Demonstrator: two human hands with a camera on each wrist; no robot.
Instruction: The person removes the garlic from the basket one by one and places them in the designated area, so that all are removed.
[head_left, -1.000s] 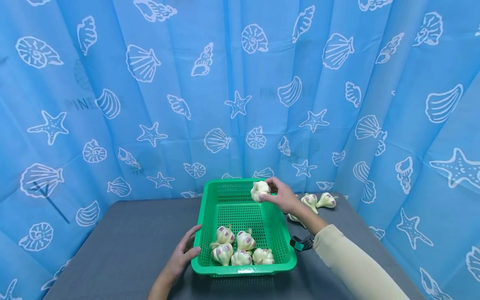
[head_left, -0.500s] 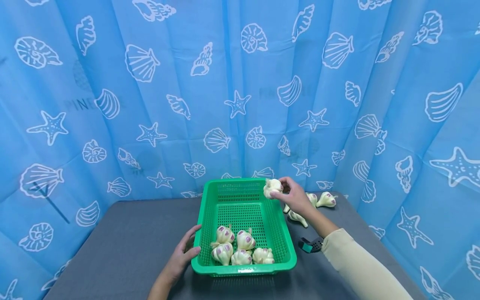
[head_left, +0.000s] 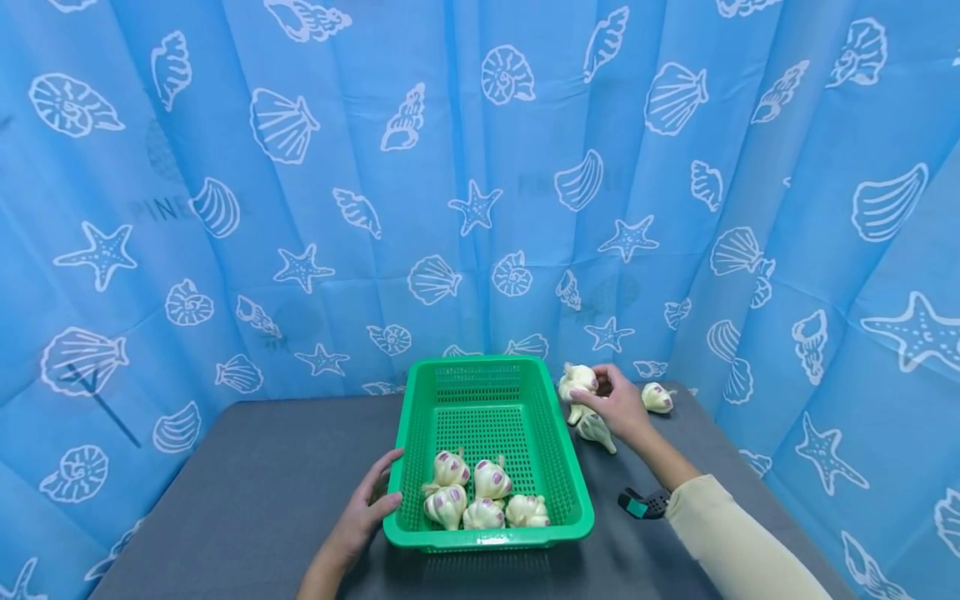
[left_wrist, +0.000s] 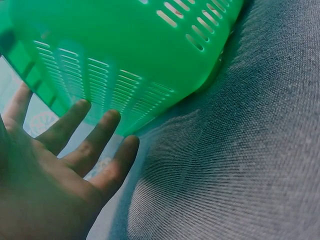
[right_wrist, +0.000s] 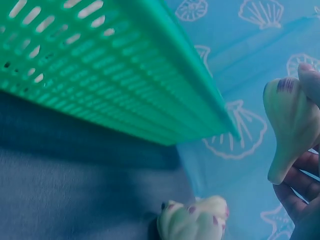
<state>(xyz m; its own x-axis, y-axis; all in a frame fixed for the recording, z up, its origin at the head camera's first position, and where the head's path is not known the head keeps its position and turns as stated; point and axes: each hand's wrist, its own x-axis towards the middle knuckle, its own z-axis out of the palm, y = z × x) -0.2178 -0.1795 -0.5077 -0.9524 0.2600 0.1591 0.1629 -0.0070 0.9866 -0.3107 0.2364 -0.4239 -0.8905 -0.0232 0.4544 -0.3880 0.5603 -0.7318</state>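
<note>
My right hand [head_left: 622, 408] pinches a garlic bulb [head_left: 577, 382] between thumb and fingers, just outside the right rim of the green plastic basket [head_left: 493, 537]. In the right wrist view this bulb [right_wrist: 287, 115] hangs with its stem downward, purple patches at the top. Below the hand, another garlic bulb [head_left: 596, 431] lies on the table with its stem pointing toward me. My left hand [head_left: 360, 517] is at the basket's left rim; the left wrist view shows its fingers [left_wrist: 90, 150] fairly straight and spread by the slotted wall. Several bulbs [head_left: 483, 514] sit in the basket's near end.
One more garlic bulb [head_left: 657, 397] lies at the right, near the table's far edge. A grey cloth covers the table [head_left: 247, 500]. Behind and along the sides hangs a blue curtain [head_left: 465, 233] printed with seashells and starfish.
My right hand has carried the garlic bulb from above the basket's far right part out over the right rim, toward the bulbs on the table. The left hand and the basket stay in place.
</note>
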